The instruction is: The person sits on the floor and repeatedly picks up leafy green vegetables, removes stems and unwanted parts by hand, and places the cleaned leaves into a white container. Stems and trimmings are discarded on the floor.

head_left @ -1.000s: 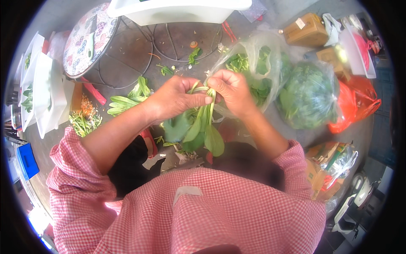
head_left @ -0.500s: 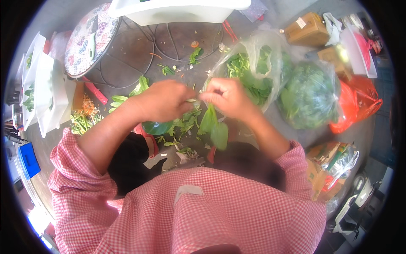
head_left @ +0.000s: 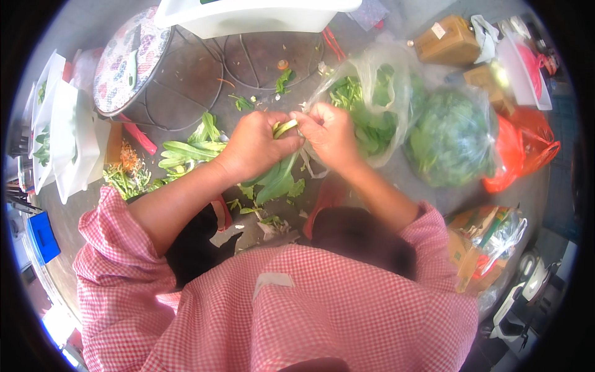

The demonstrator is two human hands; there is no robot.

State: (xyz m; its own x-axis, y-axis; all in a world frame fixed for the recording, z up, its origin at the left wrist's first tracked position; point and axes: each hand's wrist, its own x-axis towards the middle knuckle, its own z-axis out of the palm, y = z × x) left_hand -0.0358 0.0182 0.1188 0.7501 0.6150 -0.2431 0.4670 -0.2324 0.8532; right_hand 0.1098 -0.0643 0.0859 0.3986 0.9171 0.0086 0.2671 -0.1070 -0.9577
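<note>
1. Your left hand (head_left: 254,146) is closed around a leafy green bunch (head_left: 276,180); its leaves hang below your fist, over the floor in front of you.
2. Your right hand (head_left: 331,133) pinches the pale stem end (head_left: 285,128) of the same bunch; both hands meet there, touching.
3. A pile of trimmed greens (head_left: 189,149) lies on the floor, left of your left hand.
4. A clear bag of greens (head_left: 372,105) sits just behind your right hand; a second tied bag (head_left: 452,136) is further right.
5. An orange bag (head_left: 520,152) lies beside it.
</note>
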